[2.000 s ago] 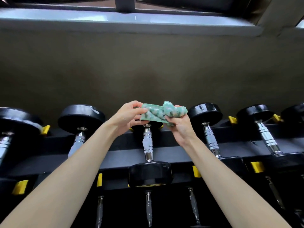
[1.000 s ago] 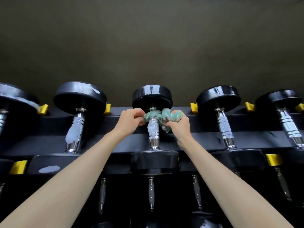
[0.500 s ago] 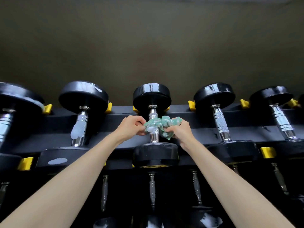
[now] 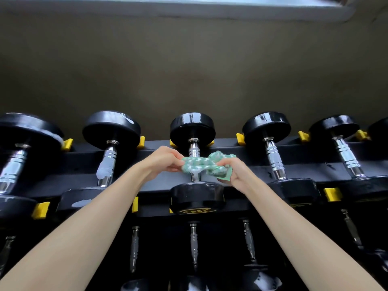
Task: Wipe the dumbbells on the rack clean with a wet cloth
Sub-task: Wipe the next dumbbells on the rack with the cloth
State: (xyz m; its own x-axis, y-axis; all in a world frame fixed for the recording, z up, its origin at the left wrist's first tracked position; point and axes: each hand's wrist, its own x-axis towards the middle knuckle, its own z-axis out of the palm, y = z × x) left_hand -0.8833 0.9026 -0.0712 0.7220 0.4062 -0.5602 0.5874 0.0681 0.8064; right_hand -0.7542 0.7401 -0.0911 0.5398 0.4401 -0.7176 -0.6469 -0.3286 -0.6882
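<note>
Left hand [image 4: 163, 162] and right hand [image 4: 236, 174] each pinch an end of a green cloth [image 4: 200, 164] stretched across the middle dumbbell [image 4: 192, 127]; the white-smeared dumbbell [image 4: 111, 131] beside it suggests much wiping remains.

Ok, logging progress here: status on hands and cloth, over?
Left hand and right hand pinch the cloth. Cloth across middle dumbbell handle. Nothing blocking.

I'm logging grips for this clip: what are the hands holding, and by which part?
Both hold the green cloth, drawn across the middle dumbbell's handle: the left hand pinches its left end, the right hand grips its bunched right end.
</note>
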